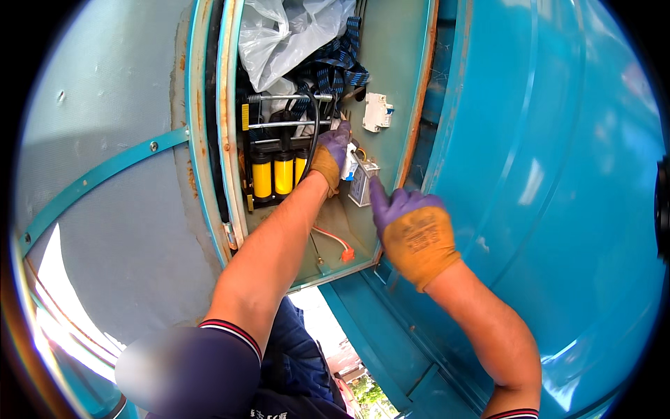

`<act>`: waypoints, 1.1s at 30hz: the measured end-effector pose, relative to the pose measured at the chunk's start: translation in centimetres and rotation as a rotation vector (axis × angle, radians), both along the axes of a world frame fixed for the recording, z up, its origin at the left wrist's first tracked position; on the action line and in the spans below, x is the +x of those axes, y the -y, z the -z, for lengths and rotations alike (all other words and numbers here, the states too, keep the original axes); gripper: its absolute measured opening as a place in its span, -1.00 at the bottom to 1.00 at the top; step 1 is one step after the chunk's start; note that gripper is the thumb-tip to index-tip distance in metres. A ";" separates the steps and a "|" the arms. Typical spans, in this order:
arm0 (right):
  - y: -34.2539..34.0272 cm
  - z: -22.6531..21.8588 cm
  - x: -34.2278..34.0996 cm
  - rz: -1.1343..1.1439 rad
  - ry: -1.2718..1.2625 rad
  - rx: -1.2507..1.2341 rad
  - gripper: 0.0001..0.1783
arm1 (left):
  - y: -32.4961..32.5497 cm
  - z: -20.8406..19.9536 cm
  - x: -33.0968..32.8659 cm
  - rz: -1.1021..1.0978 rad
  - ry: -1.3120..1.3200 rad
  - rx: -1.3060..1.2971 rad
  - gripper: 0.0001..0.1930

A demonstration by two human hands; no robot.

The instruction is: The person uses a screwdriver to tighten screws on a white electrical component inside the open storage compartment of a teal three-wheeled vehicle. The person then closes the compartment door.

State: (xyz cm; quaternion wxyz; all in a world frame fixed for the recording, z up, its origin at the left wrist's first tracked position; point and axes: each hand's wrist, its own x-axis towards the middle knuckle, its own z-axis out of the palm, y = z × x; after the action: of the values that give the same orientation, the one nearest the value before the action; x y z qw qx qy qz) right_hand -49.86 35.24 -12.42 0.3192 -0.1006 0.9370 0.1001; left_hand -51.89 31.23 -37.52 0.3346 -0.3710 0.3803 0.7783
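Note:
Inside an open metal compartment, my left hand (330,159), in a purple and tan work glove, reaches in with its fingers closed near some thin wires. What those fingers hold is hidden. Just beside its wrist sits a white and blue breaker (349,164). A small silver-grey metal box (363,184) with a label stands right of it, tilted slightly. My right hand (415,230), gloved the same way, is at the box's right edge, one digit stretched out against it and the other fingers bent. Nothing shows in its grasp.
A frame with yellow cylinders (283,173) stands left, below a clear plastic bag (296,35) and dark blue webbing strap (342,59). Another white breaker (377,112) is on the right wall. An orange connector (347,255) lies low. Rusty door edges (227,126) flank the opening.

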 end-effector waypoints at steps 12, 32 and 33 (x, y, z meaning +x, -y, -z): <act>-1.3 1.3 0.3 0.671 -0.076 -0.381 -0.55 | 0.3 -0.6 0.6 -0.021 -0.044 -0.035 -0.42; -2.3 0.6 -0.5 0.568 -0.115 -0.256 -0.54 | 0.4 -2.1 0.1 0.058 -0.063 -0.100 -0.38; -2.7 0.4 -0.4 0.537 -0.138 -0.239 -0.54 | 0.5 -2.6 -0.1 0.072 -0.059 -0.097 -0.37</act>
State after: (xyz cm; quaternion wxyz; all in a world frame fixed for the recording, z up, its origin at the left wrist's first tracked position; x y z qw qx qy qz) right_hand -50.30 37.97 -12.86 0.2557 0.1209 0.9547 -0.0922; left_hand -52.02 30.69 -34.87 0.3328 -0.3499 0.4404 0.7569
